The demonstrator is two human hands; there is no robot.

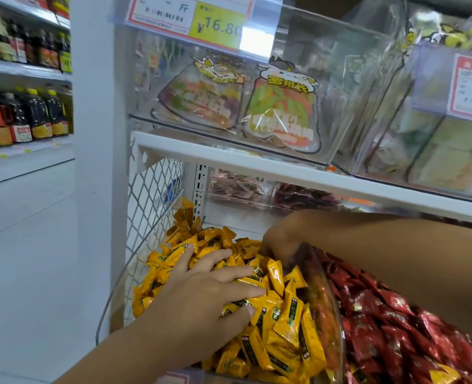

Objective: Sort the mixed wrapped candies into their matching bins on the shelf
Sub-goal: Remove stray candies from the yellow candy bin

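Two candy heaps side by side in bins under a shelf board (257,162).
The left bin (108,300) is set against a mesh panel (151,195), with its candies (284,314) heaped inside; a second heap (381,314) lies to its right. The left hand (201,289) is laid on the near candies, and the right hand (279,242) is reached in behind it. Rear bins (237,187) are placed further back, bagged sweets (281,112) above the board, bottles (21,117) far left.
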